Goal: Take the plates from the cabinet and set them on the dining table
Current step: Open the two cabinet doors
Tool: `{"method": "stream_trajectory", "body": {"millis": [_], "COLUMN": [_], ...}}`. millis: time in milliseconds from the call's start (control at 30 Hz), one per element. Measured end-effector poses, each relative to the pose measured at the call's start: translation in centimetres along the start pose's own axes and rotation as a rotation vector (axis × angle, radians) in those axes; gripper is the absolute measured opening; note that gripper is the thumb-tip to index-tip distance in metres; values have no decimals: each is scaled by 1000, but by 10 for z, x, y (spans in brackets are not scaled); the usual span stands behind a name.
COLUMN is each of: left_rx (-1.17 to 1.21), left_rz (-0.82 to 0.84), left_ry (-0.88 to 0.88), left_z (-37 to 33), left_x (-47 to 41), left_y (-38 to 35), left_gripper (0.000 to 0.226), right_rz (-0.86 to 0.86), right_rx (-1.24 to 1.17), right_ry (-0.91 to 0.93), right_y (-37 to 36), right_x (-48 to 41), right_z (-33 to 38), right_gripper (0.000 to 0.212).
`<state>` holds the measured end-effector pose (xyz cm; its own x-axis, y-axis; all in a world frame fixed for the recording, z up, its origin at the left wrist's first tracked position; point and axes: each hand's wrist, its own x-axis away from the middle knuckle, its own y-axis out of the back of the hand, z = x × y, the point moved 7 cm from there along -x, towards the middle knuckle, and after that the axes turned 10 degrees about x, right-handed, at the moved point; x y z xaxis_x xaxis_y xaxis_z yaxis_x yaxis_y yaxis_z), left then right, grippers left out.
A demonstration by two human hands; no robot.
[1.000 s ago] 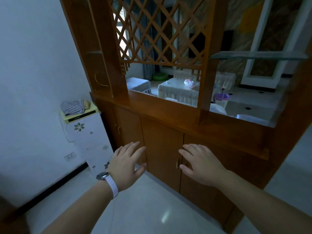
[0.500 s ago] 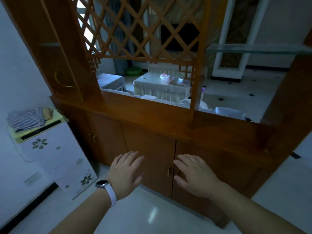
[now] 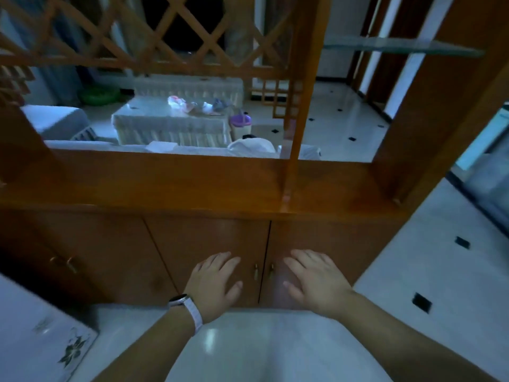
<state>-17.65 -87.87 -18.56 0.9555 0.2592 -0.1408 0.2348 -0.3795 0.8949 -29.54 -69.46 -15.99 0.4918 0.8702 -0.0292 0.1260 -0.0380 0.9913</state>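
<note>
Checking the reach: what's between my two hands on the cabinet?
In the head view, two small metal door handles and the seam where the two closed doors meet lie between the left hand and right hand.

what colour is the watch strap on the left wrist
White, or a very pale tint; the watch strap shows best in the head view, the only one.

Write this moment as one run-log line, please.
stage: at cabinet, doors shut | left hand: open, beside left handle | right hand: open, beside right handle | plates: not visible
</note>
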Motion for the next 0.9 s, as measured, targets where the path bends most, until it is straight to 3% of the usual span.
{"method": "stream_trajectory", "body": {"millis": [200, 367, 500, 667, 767, 900], "left_rx": [337, 645, 814, 905, 913, 940], "left_rz": [168, 285, 230, 148, 143, 117], "left_ry": [208, 464, 637, 877, 948, 951], "left_z": [48, 77, 96, 122, 129, 131], "left_x": [-24, -23, -31, -54, -69, -92], "left_y": [-77, -148, -191, -240, -268, -298], "left_gripper": [52, 44, 29, 8, 12, 18], "right_rz": [116, 209, 247, 287, 312, 337], "right_rx": [-62, -96, -177, -465, -726, -1015], "right_ry": [-174, -191, -266, -449, -635, -843], "right_y": [-58, -123, -169, -234, -278, -330], "right_x": [17, 10, -9, -31, -47, -74], "right_z": [-5, -13, -25, -39, -46, -47], "right_gripper": [48, 55, 54, 54, 51, 28]}}
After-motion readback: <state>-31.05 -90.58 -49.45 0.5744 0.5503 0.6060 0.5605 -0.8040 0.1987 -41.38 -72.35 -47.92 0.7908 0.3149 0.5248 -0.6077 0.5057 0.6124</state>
